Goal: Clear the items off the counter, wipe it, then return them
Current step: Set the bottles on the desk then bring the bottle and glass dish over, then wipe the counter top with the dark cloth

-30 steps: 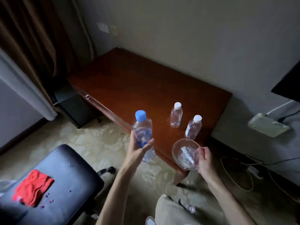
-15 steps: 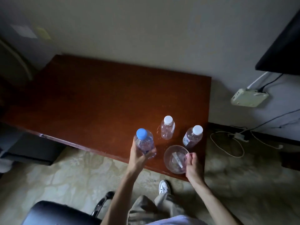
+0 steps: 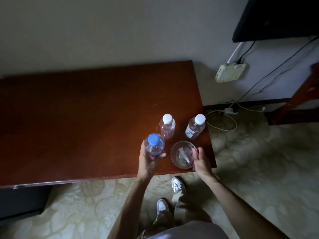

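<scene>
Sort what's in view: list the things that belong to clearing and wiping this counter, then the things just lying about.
Part of the job:
- reddish-brown wooden counter
- blue-capped clear plastic bottle, gripped by the left hand
- clear glass bowl, rim held by the right hand
- two white-capped clear plastic bottles

Lying about:
- white wall-mounted box
- white cable on the floor
- black screen

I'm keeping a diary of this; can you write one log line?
left hand: grips blue-capped bottle | right hand: holds glass bowl | counter: two white-capped bottles standing

Blue-capped bottle (image 3: 154, 147), glass bowl (image 3: 183, 154) on counter (image 3: 86, 118).
</scene>
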Demonstrator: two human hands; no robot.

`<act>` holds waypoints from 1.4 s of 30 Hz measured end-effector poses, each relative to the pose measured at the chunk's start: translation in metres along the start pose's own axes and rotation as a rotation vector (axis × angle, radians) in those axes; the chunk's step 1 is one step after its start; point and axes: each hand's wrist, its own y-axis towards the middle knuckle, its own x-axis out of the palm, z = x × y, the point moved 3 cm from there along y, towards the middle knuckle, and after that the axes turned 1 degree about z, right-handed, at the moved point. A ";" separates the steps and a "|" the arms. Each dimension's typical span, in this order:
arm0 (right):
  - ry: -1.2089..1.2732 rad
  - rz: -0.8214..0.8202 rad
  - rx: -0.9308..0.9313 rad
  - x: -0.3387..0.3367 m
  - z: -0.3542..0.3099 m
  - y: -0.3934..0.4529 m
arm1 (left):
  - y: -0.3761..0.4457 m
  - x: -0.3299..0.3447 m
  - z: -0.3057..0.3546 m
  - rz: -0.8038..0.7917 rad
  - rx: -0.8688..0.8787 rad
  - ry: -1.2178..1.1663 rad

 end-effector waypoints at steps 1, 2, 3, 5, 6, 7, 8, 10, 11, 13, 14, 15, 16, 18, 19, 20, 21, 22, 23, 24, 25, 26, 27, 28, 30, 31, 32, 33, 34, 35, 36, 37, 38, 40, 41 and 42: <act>0.006 0.005 0.001 -0.002 0.000 0.000 | 0.001 0.000 0.001 0.001 0.008 -0.007; 0.036 0.014 0.006 -0.004 0.001 -0.002 | 0.002 0.000 0.001 -0.012 0.013 -0.018; 0.069 0.020 0.010 -0.004 0.004 -0.003 | 0.002 -0.002 -0.001 -0.026 0.007 -0.022; 0.122 0.045 0.014 -0.007 0.014 -0.009 | 0.001 -0.004 -0.003 -0.051 -0.001 -0.011; 0.149 0.065 0.012 -0.008 0.019 -0.013 | 0.001 -0.004 -0.005 -0.055 -0.001 -0.022; 0.173 0.080 0.011 -0.010 0.024 -0.017 | -0.002 -0.005 -0.002 -0.047 0.007 -0.012; 0.200 0.091 0.016 -0.012 0.029 -0.023 | -0.006 -0.006 0.003 -0.034 0.025 0.002; 0.237 0.101 0.042 -0.018 0.038 -0.037 | -0.008 -0.010 -0.001 -0.011 0.066 0.063; 0.247 0.107 0.057 -0.020 0.048 -0.043 | -0.009 -0.011 -0.008 -0.021 0.067 0.079; 0.267 0.112 0.092 -0.026 0.071 -0.056 | -0.016 -0.015 -0.025 0.037 -0.023 0.136; 0.278 0.117 0.117 -0.030 0.084 -0.063 | -0.027 -0.015 -0.030 0.074 -0.108 0.143; 0.278 0.118 0.151 -0.033 0.101 -0.072 | -0.045 -0.011 -0.032 0.088 -0.193 0.100; 0.268 0.119 0.188 -0.039 0.115 -0.085 | -0.064 -0.004 -0.034 0.072 -0.254 0.052; 0.215 0.094 0.285 -0.049 0.157 -0.114 | -0.106 0.019 -0.032 -0.052 -0.300 0.012; 0.193 0.094 0.347 -0.055 0.180 -0.131 | -0.121 0.033 -0.037 -0.141 -0.335 0.024; 0.188 0.093 0.419 -0.060 0.205 -0.148 | -0.133 0.048 -0.043 -0.239 -0.373 0.063; 0.216 0.102 0.490 -0.064 0.230 -0.167 | -0.142 0.065 -0.052 -0.339 -0.426 0.112; 0.272 0.121 0.550 -0.069 0.251 -0.186 | -0.149 0.083 -0.060 -0.435 -0.497 0.182; 0.320 0.147 0.609 -0.075 0.272 -0.205 | -0.155 0.102 -0.066 -0.533 -0.568 0.243; 0.366 0.189 0.668 -0.082 0.289 -0.224 | -0.161 0.123 -0.068 -0.637 -0.612 0.316; 0.408 0.235 0.731 -0.088 0.305 -0.242 | -0.164 0.144 -0.071 -0.726 -0.620 0.394; 0.451 0.273 0.797 -0.095 0.321 -0.259 | -0.165 0.166 -0.070 -0.798 -0.603 0.475; 0.488 0.307 0.853 -0.100 0.338 -0.275 | -0.165 0.189 -0.070 -0.849 -0.571 0.537; 0.525 0.337 0.902 -0.105 0.353 -0.287 | -0.163 0.214 -0.064 -0.889 -0.536 0.583; 0.571 0.366 0.968 -0.113 0.379 -0.309 | -0.161 0.266 -0.050 -0.934 -0.459 0.635; 0.586 0.388 0.969 -0.118 0.389 -0.317 | -0.161 0.293 -0.042 -0.950 -0.418 0.654; 0.589 0.400 0.975 -0.126 0.397 -0.322 | -0.161 0.318 -0.035 -0.967 -0.387 0.674; 0.592 0.405 0.980 -0.133 0.407 -0.324 | -0.159 0.342 -0.030 -0.979 -0.358 0.690; 0.583 0.390 0.988 -0.143 0.417 -0.325 | -0.157 0.365 -0.025 -0.990 -0.333 0.710; 0.572 0.376 0.999 -0.154 0.428 -0.323 | -0.155 0.386 -0.022 -0.995 -0.316 0.724; 0.594 0.350 1.010 -0.166 0.439 -0.320 | -0.152 0.405 -0.021 -0.993 -0.312 0.725; 0.631 0.359 1.012 -0.181 0.447 -0.315 | -0.150 0.423 -0.020 -0.979 -0.314 0.717; 0.630 0.381 1.006 -0.202 0.454 -0.309 | -0.147 0.441 -0.019 -0.962 -0.317 0.703; 0.661 0.405 1.039 -0.244 0.469 -0.292 | -0.140 0.471 -0.023 -0.922 -0.344 0.691; 0.739 0.411 1.056 -0.265 0.474 -0.279 | -0.137 0.482 -0.025 -0.895 -0.367 0.703; 0.787 0.423 1.034 -0.286 0.482 -0.265 | -0.133 0.491 -0.029 -0.873 -0.371 0.735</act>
